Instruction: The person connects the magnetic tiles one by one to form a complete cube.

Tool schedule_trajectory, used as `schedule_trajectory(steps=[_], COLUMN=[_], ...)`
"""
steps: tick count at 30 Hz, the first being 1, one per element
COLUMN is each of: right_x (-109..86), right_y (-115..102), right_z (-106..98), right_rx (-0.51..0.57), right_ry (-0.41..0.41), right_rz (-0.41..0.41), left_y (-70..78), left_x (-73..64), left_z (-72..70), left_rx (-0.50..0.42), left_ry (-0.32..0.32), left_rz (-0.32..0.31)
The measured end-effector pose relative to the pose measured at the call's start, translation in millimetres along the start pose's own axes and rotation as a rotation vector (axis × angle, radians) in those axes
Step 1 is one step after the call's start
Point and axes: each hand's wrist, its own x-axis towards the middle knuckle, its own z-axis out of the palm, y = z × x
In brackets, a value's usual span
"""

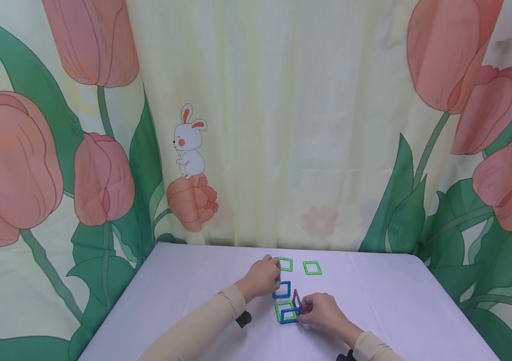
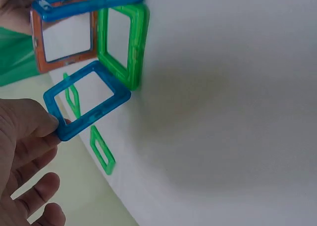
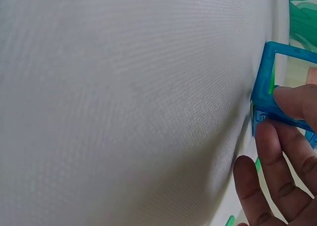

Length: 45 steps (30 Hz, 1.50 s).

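Observation:
Near the table's middle, a green square magnetic tile [image 1: 277, 313] lies flat. A blue tile [image 1: 289, 310] stands upright along its near edge, and an orange-brown tile [image 1: 296, 299] rises on its right side. My right hand [image 1: 323, 312] pinches the structure at the corner where these two meet; in the right wrist view its thumb lies on the blue tile [image 3: 263, 75]. My left hand [image 1: 261, 277] pinches a second blue tile [image 2: 94, 118] by one corner, just beyond the green base. Whether that tile touches the base I cannot tell.
Two loose green tiles, one [image 1: 292, 265] behind my left hand and another [image 1: 312, 273] to its right, lie farther back on the white table [image 1: 373, 286]. A curtain [image 1: 283, 125] printed with tulips and a rabbit hangs behind the table's far edge.

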Motion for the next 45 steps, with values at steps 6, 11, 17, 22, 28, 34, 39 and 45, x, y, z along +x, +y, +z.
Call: schedule_trajectory(steps=[6,11,17,22,28,34,39,45], right_x=[5.8,8.2,11.8,14.9,25.6,39.8,43.1,37.4], right_y=[0.0,1.1,0.6,5.6,9.0,6.4,5.0,5.8], right_z=[-2.0,-0.3,-1.6,-7.5,-8.7,-1.4,2.0,2.6], right_rx=[-0.01,-0.002,0.006,0.044,0.071,0.1,0.095,0.072], right_ry=[0.012,0.009,-0.015,-0.071,0.059,0.055,0.084,0.086], right_rz=[0.003,-0.012,-0.001,-0.014,-0.007,0.017,0.048,0.047], left_y=[7.3,5.4,-0.6,-1.9,-8.4,-24.9,-30.4,-25.3], left_x=[2.9,2.7,0.0,-2.5,1.9,16.2,25.4,22.0], left_z=[-2.9,1.1,2.2,0.2,4.2,19.7,31.0,49.9], left_rx=[-0.129,-0.361,-0.402,-0.44,-0.471,-0.348,-0.194,0.026], left_ry=[-0.065,-0.168,-0.197,-0.21,-0.202,-0.12,-0.151,-0.123], left_rz=[-0.047,-0.09,-0.059,-0.084,-0.147,-0.189,-0.193,-0.138])
